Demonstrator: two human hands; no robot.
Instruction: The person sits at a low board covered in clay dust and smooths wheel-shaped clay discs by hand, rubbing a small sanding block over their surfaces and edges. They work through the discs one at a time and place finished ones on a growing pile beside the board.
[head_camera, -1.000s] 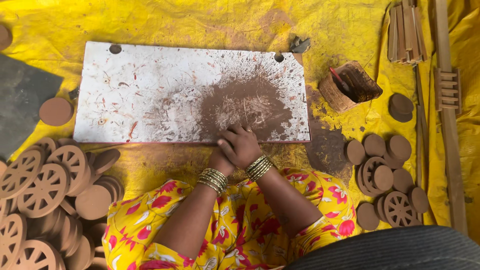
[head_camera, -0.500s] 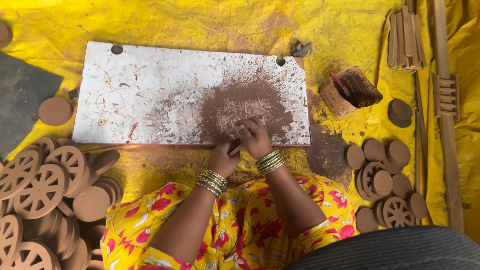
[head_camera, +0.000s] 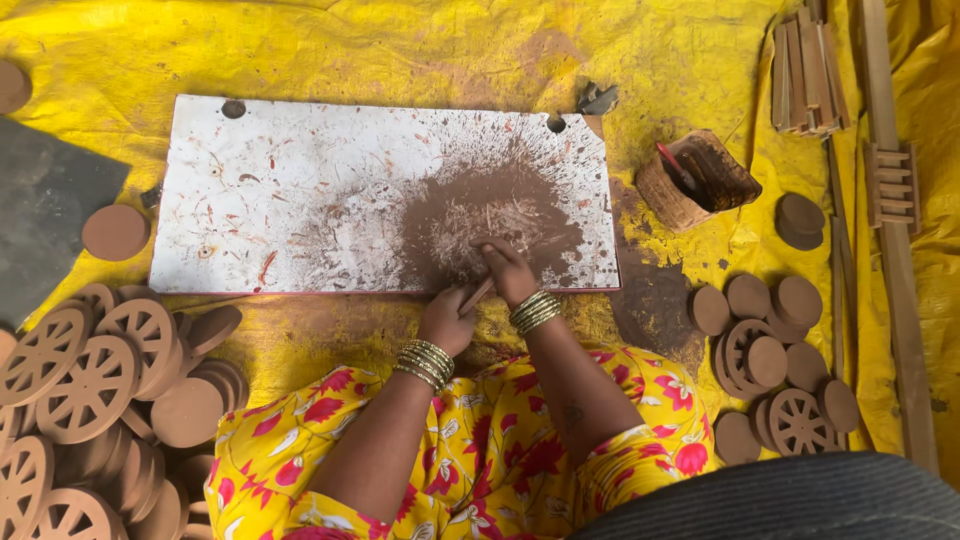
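Observation:
A white board (head_camera: 300, 200) smeared with clay lies on the yellow sheet in front of me, with a dark patch of clay dust (head_camera: 490, 215) on its right half. My right hand (head_camera: 508, 272) rests at the near edge of that patch, fingers curled. My left hand (head_camera: 445, 320) sits just off the board's near edge. Between the two hands runs a short brown clay stick (head_camera: 477, 296), gripped at both ends. Both wrists carry gold bangles.
Clay wheels with spokes and plain discs (head_camera: 90, 380) are piled at my left. A smaller group of clay wheels (head_camera: 770, 370) lies at my right. A small woven basket (head_camera: 695, 180) holding a red-handled tool stands right of the board. Wooden slats (head_camera: 805, 70) lie far right.
My hands were pressed together at the board's near edge. The right hand has reached onto the dust patch, and the left has drawn back off the board, so the stick shows between them.

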